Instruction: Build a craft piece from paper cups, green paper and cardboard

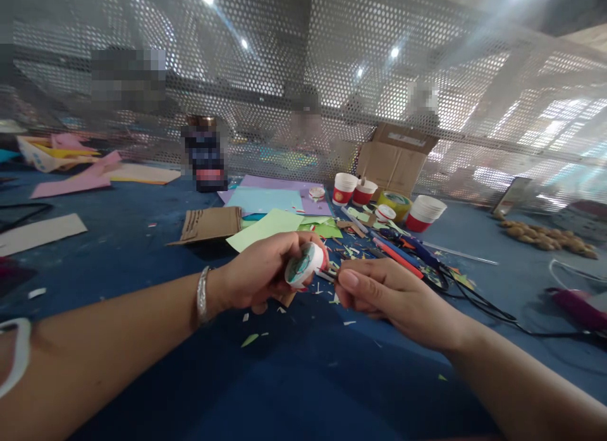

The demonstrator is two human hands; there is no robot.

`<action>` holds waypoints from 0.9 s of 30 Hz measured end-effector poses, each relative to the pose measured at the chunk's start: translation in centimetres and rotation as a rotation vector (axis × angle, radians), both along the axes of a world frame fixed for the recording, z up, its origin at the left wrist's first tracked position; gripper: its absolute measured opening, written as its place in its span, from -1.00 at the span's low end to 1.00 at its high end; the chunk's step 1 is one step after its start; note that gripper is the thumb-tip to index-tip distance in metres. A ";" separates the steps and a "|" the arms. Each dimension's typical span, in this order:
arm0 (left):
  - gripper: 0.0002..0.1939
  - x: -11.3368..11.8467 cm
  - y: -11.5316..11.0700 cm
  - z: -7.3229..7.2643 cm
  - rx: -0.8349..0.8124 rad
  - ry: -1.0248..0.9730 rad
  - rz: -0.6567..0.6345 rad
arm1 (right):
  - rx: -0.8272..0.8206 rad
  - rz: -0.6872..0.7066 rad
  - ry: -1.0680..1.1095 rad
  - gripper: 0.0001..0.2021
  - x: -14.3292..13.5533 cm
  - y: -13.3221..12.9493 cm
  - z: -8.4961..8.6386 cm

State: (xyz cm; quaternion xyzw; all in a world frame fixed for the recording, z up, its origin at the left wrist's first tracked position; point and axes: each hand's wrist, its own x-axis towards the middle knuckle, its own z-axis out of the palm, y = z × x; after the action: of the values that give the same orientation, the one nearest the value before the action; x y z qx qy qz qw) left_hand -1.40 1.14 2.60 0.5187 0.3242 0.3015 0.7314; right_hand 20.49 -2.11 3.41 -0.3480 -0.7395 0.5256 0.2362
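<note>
My left hand (270,267) is closed around a small cut-down paper cup (306,264), white and red outside, with its round end tilted toward me and green marks on it. Close to the cup's right side, my right hand (374,289) pinches a small thin metal tool (327,274) whose tip points at the cup. The fingers hide most of the tool, so its kind is unclear. Small paper scraps (348,322) lie on the blue table beneath and around both hands.
Green paper (265,229), purple and blue sheets and cardboard (212,224) lie behind my left hand. Paper cups (345,186), yellow tape (397,204), pens and a black cable (484,308) are at the right. Walnut-like pieces (545,235) lie farther right, before a perforated screen.
</note>
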 end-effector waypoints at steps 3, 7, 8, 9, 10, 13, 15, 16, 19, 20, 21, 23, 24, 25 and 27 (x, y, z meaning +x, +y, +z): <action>-0.77 -0.1 0.1 -0.2 0.015 0.005 -0.022 | -0.019 0.001 0.010 -0.53 0.0 0.0 -0.2; -0.76 -0.1 0.0 -0.1 0.027 0.029 -0.003 | -0.001 -0.011 0.002 -0.54 -0.1 -0.1 -0.2; -0.76 0.0 -0.1 0.0 0.033 0.032 0.002 | 0.010 -0.011 0.001 -0.54 -0.1 -0.1 -0.2; -0.76 0.0 -0.1 0.1 0.041 0.034 0.005 | 0.020 -0.013 0.001 -0.54 -0.1 -0.1 -0.1; -0.77 0.0 -0.2 0.1 0.053 0.037 0.010 | 0.030 -0.015 0.001 -0.55 -0.1 -0.1 -0.1; -0.77 0.1 -0.3 0.1 0.095 0.044 0.026 | 0.058 -0.030 -0.013 -0.55 -0.2 -0.1 0.0; -0.78 0.0 -0.3 0.0 0.133 0.055 0.038 | 0.074 -0.037 -0.031 -0.55 -0.2 -0.1 0.1; -0.78 0.0 -0.2 0.0 0.153 0.061 0.039 | 0.084 -0.037 -0.038 -0.55 -0.1 -0.1 0.1; -0.77 -0.1 -0.1 -0.1 0.205 0.082 0.039 | 0.121 -0.029 -0.057 -0.55 0.0 0.1 0.0; -0.77 -0.1 -0.1 -0.1 0.213 0.088 0.039 | 0.135 -0.026 -0.068 -0.55 0.0 0.1 0.0; -0.77 -0.1 -0.1 -0.1 0.219 0.094 0.041 | 0.149 -0.022 -0.079 -0.55 0.1 0.2 0.0; -0.77 -0.2 -0.1 -0.1 0.225 0.111 0.044 | 0.170 -0.013 -0.101 -0.55 0.2 0.2 0.0; -0.76 -0.2 -0.1 -0.1 0.226 0.118 0.042 | 0.176 -0.009 -0.108 -0.55 0.2 0.2 0.0; -0.76 -0.2 -0.1 0.0 0.226 0.122 0.042 | 0.179 -0.006 -0.114 -0.55 0.2 0.2 0.0; -0.76 -0.3 0.0 0.0 0.226 0.125 0.052 | 0.186 -0.010 -0.124 -0.53 0.2 0.1 0.1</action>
State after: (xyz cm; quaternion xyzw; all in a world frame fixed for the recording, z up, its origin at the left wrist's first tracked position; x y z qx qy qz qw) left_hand -1.69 1.09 2.60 0.6071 0.3463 0.3219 0.6387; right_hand 20.66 -2.00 3.50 -0.3603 -0.7965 0.4309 0.2238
